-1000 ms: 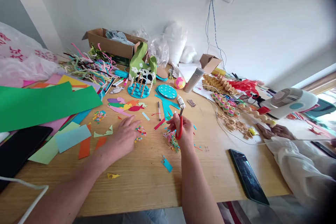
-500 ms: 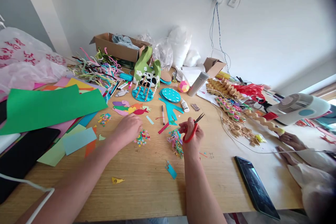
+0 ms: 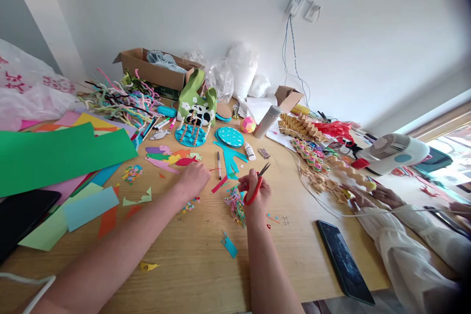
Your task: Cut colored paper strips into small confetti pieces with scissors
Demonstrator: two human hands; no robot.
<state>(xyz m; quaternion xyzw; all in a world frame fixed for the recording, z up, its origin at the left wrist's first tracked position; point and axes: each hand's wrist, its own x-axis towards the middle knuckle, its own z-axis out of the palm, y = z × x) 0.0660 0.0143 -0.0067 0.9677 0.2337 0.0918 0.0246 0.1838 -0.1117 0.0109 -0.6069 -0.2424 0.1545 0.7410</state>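
Note:
My right hand (image 3: pixel 255 192) is closed round the red-handled scissors (image 3: pixel 258 185), whose blades point up and away. My left hand (image 3: pixel 195 178) is closed over the table, just below the colourful paper fish (image 3: pixel 186 161); what its fingers hold, if anything, is hidden. Small round confetti (image 3: pixel 190 205) lies under and beside my left wrist. A bundle of shredded coloured strips (image 3: pixel 235 204) rests left of my right hand. Between the hands and the blue paper (image 3: pixel 230 159) are a pen (image 3: pixel 219 165) and a pink strip (image 3: pixel 220 182).
Coloured paper sheets (image 3: pixel 62 157) cover the left side. A phone (image 3: pixel 345 260) lies at the right front, near another person's hands (image 3: pixel 386 197) and a white fan (image 3: pixel 397 152). A grey bottle (image 3: pixel 267 121), a panda bag (image 3: pixel 196 103) and a cardboard box (image 3: pixel 152 71) stand behind.
The view has shifted right. My left hand has moved right and away, nearer the pen, leaving the confetti. The other person's hands have moved left. The scissors remain in my right hand.

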